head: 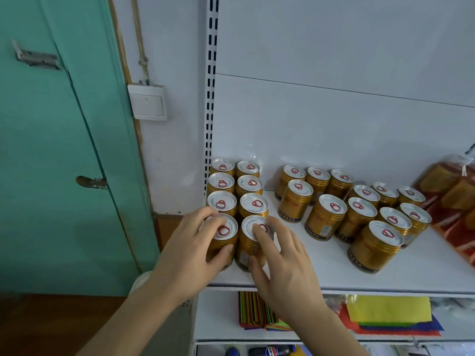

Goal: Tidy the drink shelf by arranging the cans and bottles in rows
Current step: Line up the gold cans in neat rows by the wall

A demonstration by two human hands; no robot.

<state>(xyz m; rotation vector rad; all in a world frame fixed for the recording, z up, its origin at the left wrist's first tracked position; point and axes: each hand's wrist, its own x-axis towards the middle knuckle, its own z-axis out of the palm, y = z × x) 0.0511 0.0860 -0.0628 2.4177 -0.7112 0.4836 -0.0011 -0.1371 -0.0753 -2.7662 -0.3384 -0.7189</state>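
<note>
White shelf [321, 268], gold cans [326, 217], labels illegible.

gold cans [326, 217], silver lids, red tabs, possibly red-orange packets [452, 199]

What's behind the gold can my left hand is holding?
Three more gold cans in a row behind that gold can, reaching the shelf's back panel. Their lower bodies are hidden.

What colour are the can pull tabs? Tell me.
Red, on silver lids; the pull tabs show clearly in the head view.
</note>
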